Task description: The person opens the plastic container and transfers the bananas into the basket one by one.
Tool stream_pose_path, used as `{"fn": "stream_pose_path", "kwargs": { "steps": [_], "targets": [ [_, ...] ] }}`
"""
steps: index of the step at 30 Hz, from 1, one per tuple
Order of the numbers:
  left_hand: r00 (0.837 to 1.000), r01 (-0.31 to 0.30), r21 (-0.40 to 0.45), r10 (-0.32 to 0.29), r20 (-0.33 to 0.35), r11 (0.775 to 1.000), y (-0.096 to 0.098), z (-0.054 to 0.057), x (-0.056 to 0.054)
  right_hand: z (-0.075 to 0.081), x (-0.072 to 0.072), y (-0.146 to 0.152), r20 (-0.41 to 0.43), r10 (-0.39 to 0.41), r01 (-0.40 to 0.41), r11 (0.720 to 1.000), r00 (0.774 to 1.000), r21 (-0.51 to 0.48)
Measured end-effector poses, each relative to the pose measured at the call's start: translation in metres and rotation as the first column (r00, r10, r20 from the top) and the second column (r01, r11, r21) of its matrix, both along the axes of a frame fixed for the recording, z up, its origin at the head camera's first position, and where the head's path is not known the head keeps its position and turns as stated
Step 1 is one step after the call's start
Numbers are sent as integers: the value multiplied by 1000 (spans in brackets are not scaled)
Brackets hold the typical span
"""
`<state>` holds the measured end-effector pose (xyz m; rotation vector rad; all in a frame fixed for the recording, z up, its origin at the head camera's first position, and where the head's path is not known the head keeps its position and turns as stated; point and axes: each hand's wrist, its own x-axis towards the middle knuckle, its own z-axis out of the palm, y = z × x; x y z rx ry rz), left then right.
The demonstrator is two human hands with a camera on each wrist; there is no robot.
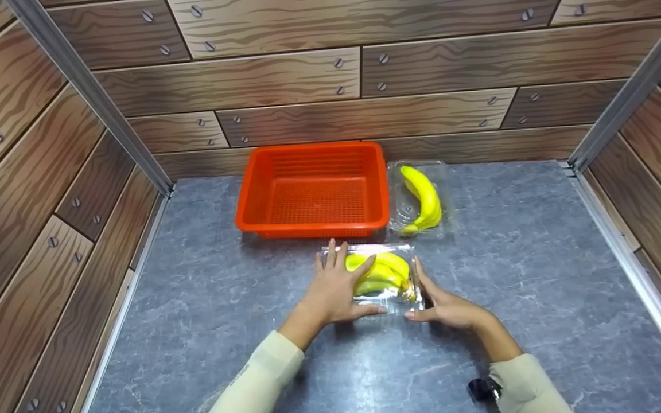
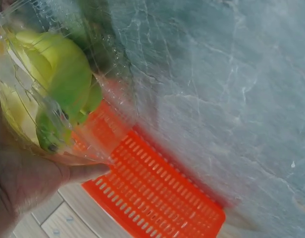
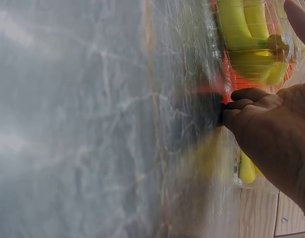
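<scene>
A clear plastic box (image 1: 391,300) holding a bunch of yellow bananas (image 1: 381,272) sits between the person's hands, on the near side of the grey marbled tabletop (image 1: 514,229). I can't tell whether it lies flat or is slightly raised, nor whether its lid is latched.

At its nine o'clock, the left hand (image 1: 335,287) spreads over the end and top, fingers apart, thumb along the near side. At four o'clock, the right hand (image 1: 448,307) frames the corner with straight fingers and a separate thumb. Neither hand looks clamped; both steady the box with extended fingers.

The thin plastic seems the weak point: uneven pressure from the left hand could buckle it or bruise the fruit, and a loose latch could let it spring open. Without firmer support at four o'clock, it might skid or tip.

Towards eleven stands an orange-red perforated plastic basket (image 1: 313,226), close enough to knock. Towards one, a curved yellow banana (image 1: 428,201) lies in a clear plastic tray (image 1: 397,198).
</scene>
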<state>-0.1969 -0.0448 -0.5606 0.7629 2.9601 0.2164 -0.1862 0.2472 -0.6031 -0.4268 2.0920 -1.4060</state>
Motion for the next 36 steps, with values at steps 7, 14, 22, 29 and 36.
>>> {"fn": "stream_pose_path", "kwargs": {
  "steps": [7, 14, 22, 29, 36],
  "targets": [
    [999, 20, -7, -20, -44, 1000, -1, -1, 0, -1, 1, 1, -39, 7, -7, 1000, 999, 2],
    [999, 29, -5, -29, -33, 1000, -1, 0, -1, -1, 1, 1, -30, 12, -13, 1000, 999, -20],
    [999, 25, -6, -25, -25, 1000, -1, -3, -1, -4, 0, -1, -41, 22, -23, 999, 999, -35],
    [999, 26, 11, -26, -27, 1000, -1, -5, -1, -5, 0, 0, -48, 24, -27, 998, 999, -53],
    [1000, 24, 15, -23, -18, 1000, -2, -5, -1, -7, 0, 0, -59, 13, -15, 999, 998, -42]
  ]
}}
